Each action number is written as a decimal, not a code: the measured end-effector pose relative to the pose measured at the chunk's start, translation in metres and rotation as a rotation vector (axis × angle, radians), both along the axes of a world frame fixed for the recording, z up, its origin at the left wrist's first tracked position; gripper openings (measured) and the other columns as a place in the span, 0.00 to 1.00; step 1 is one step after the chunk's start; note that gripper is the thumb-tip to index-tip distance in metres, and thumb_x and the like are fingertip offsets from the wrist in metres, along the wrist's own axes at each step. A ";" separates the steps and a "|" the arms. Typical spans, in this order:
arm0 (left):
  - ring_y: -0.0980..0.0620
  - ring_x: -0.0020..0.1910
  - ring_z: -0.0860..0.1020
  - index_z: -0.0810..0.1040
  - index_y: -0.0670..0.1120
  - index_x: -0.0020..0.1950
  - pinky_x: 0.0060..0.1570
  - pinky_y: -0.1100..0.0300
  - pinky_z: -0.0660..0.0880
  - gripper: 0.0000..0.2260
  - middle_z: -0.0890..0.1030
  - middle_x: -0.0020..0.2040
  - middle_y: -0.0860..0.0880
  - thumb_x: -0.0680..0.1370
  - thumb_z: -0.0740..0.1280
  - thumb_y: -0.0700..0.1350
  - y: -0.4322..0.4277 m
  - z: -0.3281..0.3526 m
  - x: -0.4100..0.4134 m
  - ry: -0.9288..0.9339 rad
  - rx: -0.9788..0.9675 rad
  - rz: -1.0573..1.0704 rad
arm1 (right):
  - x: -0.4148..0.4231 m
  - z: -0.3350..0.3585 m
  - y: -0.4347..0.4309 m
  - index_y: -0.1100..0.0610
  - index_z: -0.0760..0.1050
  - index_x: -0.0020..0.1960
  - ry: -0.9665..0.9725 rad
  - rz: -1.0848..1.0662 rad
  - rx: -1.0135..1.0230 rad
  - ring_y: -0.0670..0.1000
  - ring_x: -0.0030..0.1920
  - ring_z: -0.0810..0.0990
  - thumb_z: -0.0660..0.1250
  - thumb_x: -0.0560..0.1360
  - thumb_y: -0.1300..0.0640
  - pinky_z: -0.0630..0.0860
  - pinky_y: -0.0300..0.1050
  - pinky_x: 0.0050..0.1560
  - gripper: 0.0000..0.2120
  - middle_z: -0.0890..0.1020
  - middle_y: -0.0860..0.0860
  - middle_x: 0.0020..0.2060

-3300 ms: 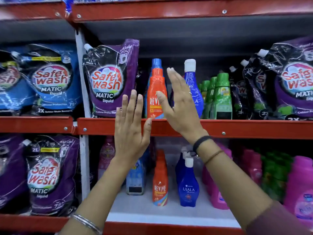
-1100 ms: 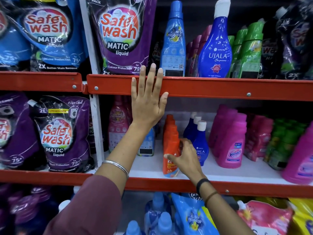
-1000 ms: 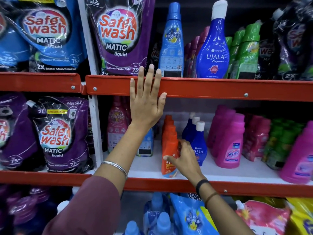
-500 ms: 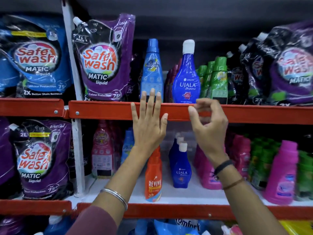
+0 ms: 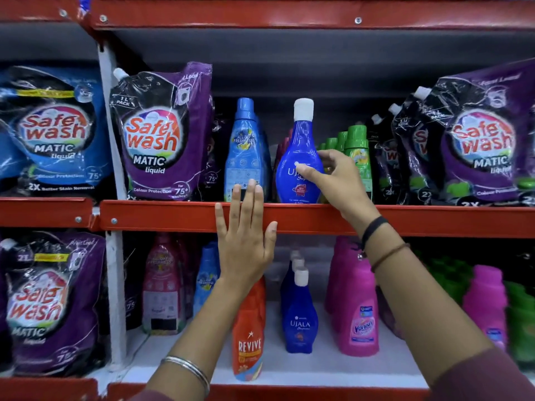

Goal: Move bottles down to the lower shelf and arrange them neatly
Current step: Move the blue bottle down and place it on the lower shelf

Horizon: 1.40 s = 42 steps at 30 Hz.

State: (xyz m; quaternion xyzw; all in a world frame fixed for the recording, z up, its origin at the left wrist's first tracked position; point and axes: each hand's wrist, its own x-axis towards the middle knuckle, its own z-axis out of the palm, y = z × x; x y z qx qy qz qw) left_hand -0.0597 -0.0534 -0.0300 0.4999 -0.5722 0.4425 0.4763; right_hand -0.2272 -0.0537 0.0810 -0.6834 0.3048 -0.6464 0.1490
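A tall dark blue Ujala bottle [image 5: 298, 134] with a white cap stands on the upper shelf [image 5: 173, 217]. My right hand [image 5: 338, 183] grips its lower body, thumb on the front label and fingers round the right side. Left of it stands a light blue bottle [image 5: 244, 151]. My left hand [image 5: 246, 241] lies flat and open against the red shelf edge, fingertips just over the lip. On the lower shelf [image 5: 318, 369] an orange Revive bottle [image 5: 249, 337] heads one row and smaller Ujala bottles [image 5: 299, 314] form another.
Green bottles [image 5: 357, 146] crowd the right of the gripped bottle. Purple Safewash pouches [image 5: 162, 134] flank the upper row on both sides. Pink Vanish bottles [image 5: 359, 314] and more pink bottles [image 5: 486, 302] fill the lower shelf's right. A white upright post [image 5: 115, 285] bounds the bay at left.
My right hand left the orange bottle on the lower shelf, rose past the red edge and closed on the tall Ujala bottle. My left hand stayed on the shelf edge.
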 end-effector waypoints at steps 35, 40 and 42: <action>0.43 0.77 0.55 0.58 0.42 0.77 0.74 0.40 0.44 0.26 0.61 0.77 0.44 0.81 0.52 0.52 0.005 0.000 0.003 -0.047 0.001 -0.014 | -0.030 -0.243 -0.003 0.56 0.76 0.54 0.072 0.082 0.471 0.51 0.48 0.81 0.79 0.63 0.58 0.78 0.44 0.47 0.21 0.83 0.52 0.48; 0.42 0.77 0.56 0.58 0.42 0.76 0.74 0.40 0.45 0.26 0.61 0.77 0.43 0.82 0.51 0.53 0.003 0.000 0.003 -0.049 -0.010 -0.018 | -0.026 -0.266 -0.014 0.56 0.75 0.54 0.083 0.079 0.550 0.51 0.50 0.80 0.78 0.64 0.60 0.76 0.39 0.47 0.21 0.82 0.54 0.51; 0.43 0.77 0.56 0.59 0.42 0.76 0.74 0.40 0.44 0.26 0.62 0.77 0.44 0.82 0.51 0.53 0.002 -0.001 0.003 -0.050 -0.017 -0.020 | -0.026 -0.271 -0.015 0.55 0.74 0.53 0.074 0.095 0.561 0.50 0.50 0.80 0.78 0.64 0.60 0.75 0.37 0.46 0.20 0.82 0.52 0.50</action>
